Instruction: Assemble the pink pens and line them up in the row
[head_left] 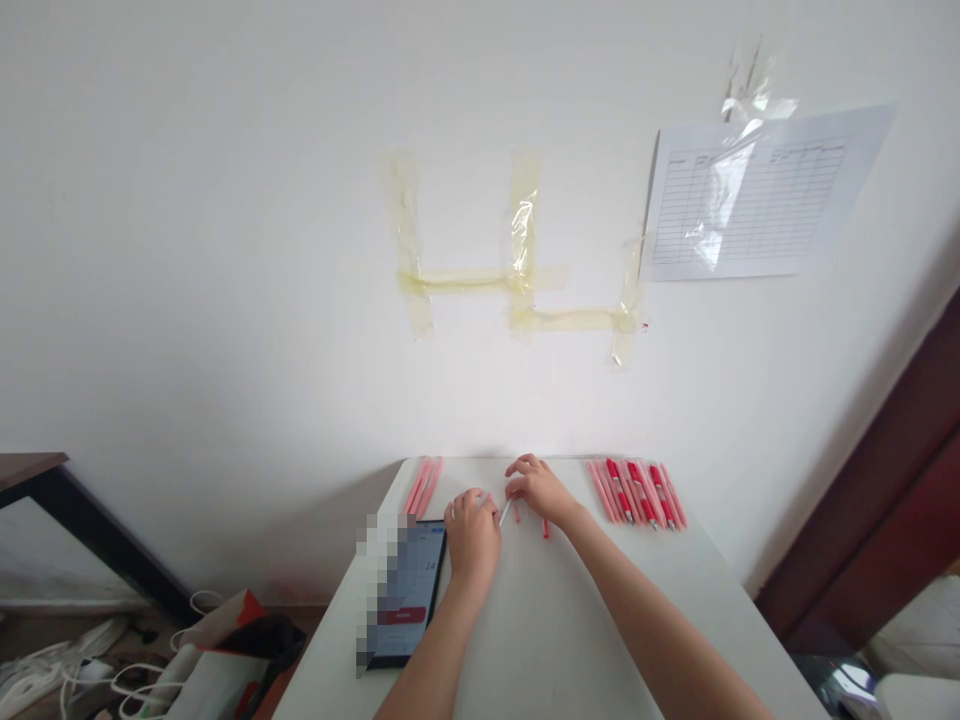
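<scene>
My left hand [474, 535] is closed, its fingers curled near the far middle of the table. A bit of pink shows at its fingertips, but what it holds is mostly hidden. Just to the right, my right hand [541, 492] pinches the upper end of a thin whitish stick [505, 511], which looks like a pen refill. The stick's lower end comes close to my left thumb; whether they touch I cannot tell. A small pink piece [517, 514] lies beside the stick. Under my right wrist is a short red pen part [546, 528].
Several pink barrels [423, 486] lie at the table's far left corner. Pink and red pens [636, 494] are lined up at the far right. A phone [411, 595] lies left of my left forearm. The wall [300, 250] stands behind the white table [555, 640].
</scene>
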